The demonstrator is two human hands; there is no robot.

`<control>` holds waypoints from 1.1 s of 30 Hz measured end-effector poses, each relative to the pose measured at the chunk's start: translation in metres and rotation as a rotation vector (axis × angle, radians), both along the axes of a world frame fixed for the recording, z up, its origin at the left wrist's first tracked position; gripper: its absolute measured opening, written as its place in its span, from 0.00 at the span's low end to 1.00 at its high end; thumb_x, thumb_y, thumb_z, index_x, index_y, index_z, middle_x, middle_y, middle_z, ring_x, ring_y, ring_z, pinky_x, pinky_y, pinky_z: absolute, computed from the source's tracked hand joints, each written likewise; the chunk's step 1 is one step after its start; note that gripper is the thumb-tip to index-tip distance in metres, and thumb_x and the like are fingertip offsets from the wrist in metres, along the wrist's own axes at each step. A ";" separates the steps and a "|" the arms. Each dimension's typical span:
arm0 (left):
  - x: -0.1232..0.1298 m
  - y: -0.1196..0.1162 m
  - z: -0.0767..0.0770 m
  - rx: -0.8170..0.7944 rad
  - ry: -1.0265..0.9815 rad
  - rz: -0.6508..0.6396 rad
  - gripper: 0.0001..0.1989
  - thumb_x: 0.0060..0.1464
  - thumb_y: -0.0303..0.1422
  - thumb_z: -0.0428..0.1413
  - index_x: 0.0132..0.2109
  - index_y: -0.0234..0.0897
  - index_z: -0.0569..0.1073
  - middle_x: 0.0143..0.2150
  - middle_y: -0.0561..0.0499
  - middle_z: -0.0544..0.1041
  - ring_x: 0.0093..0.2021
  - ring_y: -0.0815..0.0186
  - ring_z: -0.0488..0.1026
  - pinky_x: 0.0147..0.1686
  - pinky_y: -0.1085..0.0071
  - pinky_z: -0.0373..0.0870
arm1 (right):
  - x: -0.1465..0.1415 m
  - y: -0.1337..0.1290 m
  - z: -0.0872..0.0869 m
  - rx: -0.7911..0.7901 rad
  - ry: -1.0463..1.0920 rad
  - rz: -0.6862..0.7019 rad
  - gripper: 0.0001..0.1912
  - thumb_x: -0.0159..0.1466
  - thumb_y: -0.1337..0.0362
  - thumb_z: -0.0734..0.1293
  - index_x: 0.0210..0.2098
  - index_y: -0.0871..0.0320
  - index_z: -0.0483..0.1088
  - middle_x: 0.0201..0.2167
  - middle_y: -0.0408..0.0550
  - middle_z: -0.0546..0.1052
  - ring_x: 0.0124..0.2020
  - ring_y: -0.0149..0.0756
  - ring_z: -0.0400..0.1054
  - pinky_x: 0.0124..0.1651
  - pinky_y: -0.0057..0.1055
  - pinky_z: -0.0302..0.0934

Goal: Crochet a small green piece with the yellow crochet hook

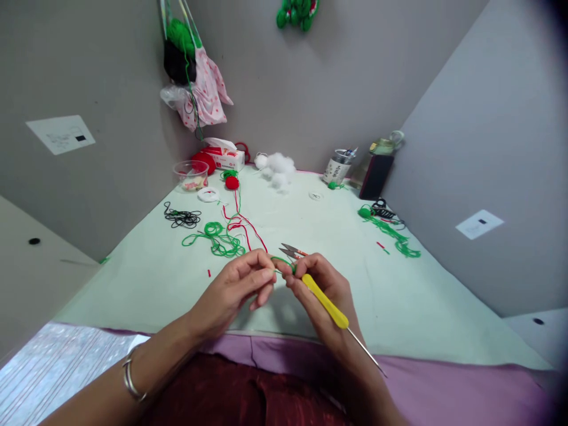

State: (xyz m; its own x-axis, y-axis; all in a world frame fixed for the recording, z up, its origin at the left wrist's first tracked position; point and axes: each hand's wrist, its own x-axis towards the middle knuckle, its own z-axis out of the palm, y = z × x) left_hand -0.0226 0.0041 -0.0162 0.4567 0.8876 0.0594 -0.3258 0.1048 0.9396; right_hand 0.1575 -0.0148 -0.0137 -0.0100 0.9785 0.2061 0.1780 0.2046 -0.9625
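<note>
a: where is the green yarn [293, 269] lying?

b: it's sitting between the two hands, right at the fingertips of the right hand [333, 289], with a small loop [280, 258] arching on the far side.

a: so the right one is nearer?

b: yes, its thumb and fingers are closing together on the bunched part. the left hand [246, 283] is resting just to the left of it, thumb and forefinger meeting on a thin strand [278, 271].

a: which way is that strand running?

b: crosswise, bridging the short gap from the left fingertips to the right ones and dipping slightly. how it's joining the rest i can't tell; the right fingers are covering that spot.

a: and the crochet hook [326, 303]?

b: the right hand is cradling that too. the yellow handle is starting near the yarn and slanting back along the hand, while the bare metal shaft is crossing over toward the forearm.

a: so its tip is facing away?

b: right, it's pointing back toward the person and out to the right. the handle end is lying nearer the yarn, and the long axis is leading off from it.

a: anything close by?

b: the scissors [295, 249] are lying just beyond the fingertips, blades pointing left. a green tangle [219, 241] is spreading farther off, beyond the left hand.
</note>
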 end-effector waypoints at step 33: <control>0.007 0.005 0.000 -0.182 -0.125 0.019 0.12 0.67 0.28 0.50 0.32 0.37 0.68 0.32 0.54 0.70 0.30 0.68 0.70 0.42 0.64 0.70 | 0.012 0.003 0.003 -0.097 0.125 0.237 0.14 0.66 0.51 0.74 0.39 0.53 0.70 0.33 0.44 0.78 0.32 0.35 0.77 0.39 0.35 0.74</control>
State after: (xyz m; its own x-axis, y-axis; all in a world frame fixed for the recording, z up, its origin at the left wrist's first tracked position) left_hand -0.0155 0.0092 -0.0165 0.4386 0.8974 -0.0477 -0.4421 0.2617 0.8580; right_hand 0.1694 -0.0121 -0.0106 -0.2215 0.9671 0.1254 0.0146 0.1319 -0.9912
